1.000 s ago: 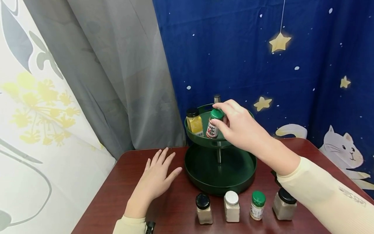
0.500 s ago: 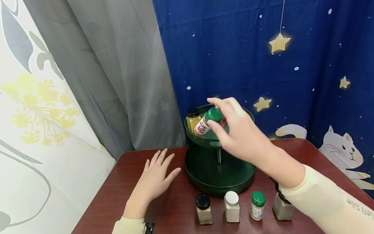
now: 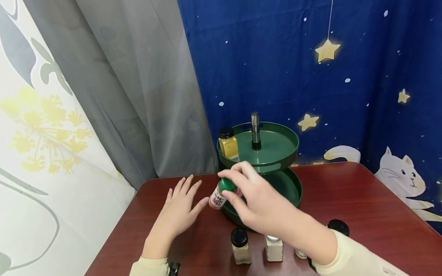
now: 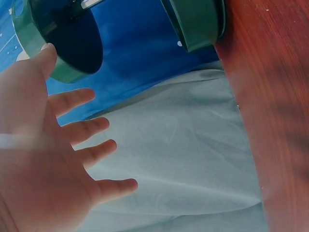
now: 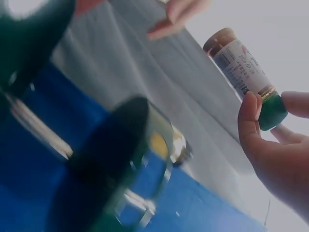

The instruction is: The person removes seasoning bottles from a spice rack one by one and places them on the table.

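My right hand (image 3: 257, 197) pinches a small spice jar (image 3: 217, 198) by its green cap, holding it tilted in front of the lower tier of a green two-tier rack. The jar has a white label with dark and red print, and reddish contents show at its base in the right wrist view. My left hand (image 3: 177, 214) is spread over the table just left of the jar, its fingers straight and holding nothing. On the rack's upper tier (image 3: 276, 143), a yellow jar (image 3: 228, 145) with a black lid stands at the left rim. Part of the lower tier (image 3: 293, 191) is hidden behind my right hand.
Along the front of the table (image 3: 193, 253) stand a black-lidded jar (image 3: 241, 249) and a white-lidded jar (image 3: 274, 250). Farther right, another jar (image 3: 300, 253) and a black lid (image 3: 338, 227) are partly covered by my right arm. Grey and blue curtains hang behind.
My right hand has lifted the green-capped jar off the upper tier and brought it down and left, toward my left hand. The yellow jar stays on the tier. My left hand has barely moved.
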Available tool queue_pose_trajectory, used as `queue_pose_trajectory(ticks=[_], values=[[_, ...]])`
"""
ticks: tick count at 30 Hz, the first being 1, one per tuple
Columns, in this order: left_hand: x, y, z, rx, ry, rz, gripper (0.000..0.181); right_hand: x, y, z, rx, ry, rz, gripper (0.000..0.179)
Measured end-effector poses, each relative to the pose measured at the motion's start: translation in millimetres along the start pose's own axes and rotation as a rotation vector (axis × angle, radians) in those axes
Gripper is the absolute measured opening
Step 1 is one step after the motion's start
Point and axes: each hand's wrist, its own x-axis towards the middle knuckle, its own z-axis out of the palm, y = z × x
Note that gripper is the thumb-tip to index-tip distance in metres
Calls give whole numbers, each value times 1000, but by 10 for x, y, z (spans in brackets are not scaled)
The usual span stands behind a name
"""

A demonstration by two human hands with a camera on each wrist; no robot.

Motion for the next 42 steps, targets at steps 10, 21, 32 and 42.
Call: queue_pose_trajectory(ticks=[10,21,32,42], values=[[-13,-24,-15,0,-1,-6,73,-204,68,473,118,-241,84,37],[-11,-22,-5,-19,-20,-26,72,-283,154,874,9,-433,109,35],[-13,-18,4,-23,-20,-18,73,-330,164,1068,-202,-578,45,37],[-11,-17,28,-32,-24,-24,72,-381,186,1141,-238,-604,52,36]])
